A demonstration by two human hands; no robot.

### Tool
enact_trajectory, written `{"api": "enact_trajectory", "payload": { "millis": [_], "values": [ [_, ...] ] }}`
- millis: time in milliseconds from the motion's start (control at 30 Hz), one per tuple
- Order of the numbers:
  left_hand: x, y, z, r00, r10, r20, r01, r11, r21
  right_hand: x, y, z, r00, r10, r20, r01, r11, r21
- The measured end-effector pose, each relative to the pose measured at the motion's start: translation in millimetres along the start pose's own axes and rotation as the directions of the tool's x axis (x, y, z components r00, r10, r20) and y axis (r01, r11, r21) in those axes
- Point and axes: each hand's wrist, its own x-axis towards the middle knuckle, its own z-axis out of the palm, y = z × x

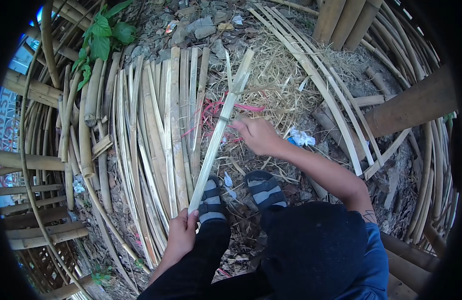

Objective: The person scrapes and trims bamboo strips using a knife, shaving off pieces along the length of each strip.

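A long pale bamboo strip [214, 145] slants up and away from my lap, with a thin sliver peeling off near its far end. My left hand [182, 232] is closed around its near end, thumb on top. My right hand [258, 136] is a fist at the strip's right side, gripping what looks like a knife [223, 118]. The thin dark blade lies across the strip; the handle is hidden in my fingers. Pink plastic strings [248, 107] lie on the ground behind the strip.
Split bamboo slats [177, 125] lie side by side on the left. Pale shavings [276, 75] cover the ground ahead. Longer strips [323, 82] and a thick bamboo pole [416, 105] are at the right. My sandalled feet [265, 190] are close below the strip.
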Motion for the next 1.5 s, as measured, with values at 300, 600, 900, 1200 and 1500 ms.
{"api": "enact_trajectory", "payload": {
  "millis": [300,600,900,1200,1500],
  "values": [
    [1,-1,0,0.997,-0.027,0.074,0.022,0.998,0.064,33,66,-47,0.954,-0.290,-0.078,0.175,0.748,-0.641],
    [3,-7,0,0.985,-0.154,0.076,0.160,0.984,-0.083,7,33,-6,0.962,-0.271,-0.036,0.232,0.879,-0.417],
    [5,1,1,0.986,-0.145,0.079,0.151,0.986,-0.075,34,53,-27,0.975,-0.200,-0.101,0.102,0.798,-0.594],
    [4,-1,-2,0.980,-0.164,0.116,0.169,0.985,-0.032,28,90,-65,0.978,-0.129,-0.162,-0.019,0.722,-0.692],
    [1,-3,-2,0.978,-0.175,0.115,0.186,0.978,-0.098,-21,-8,-9,0.836,-0.542,0.092,0.516,0.718,-0.467]
  ]
}}
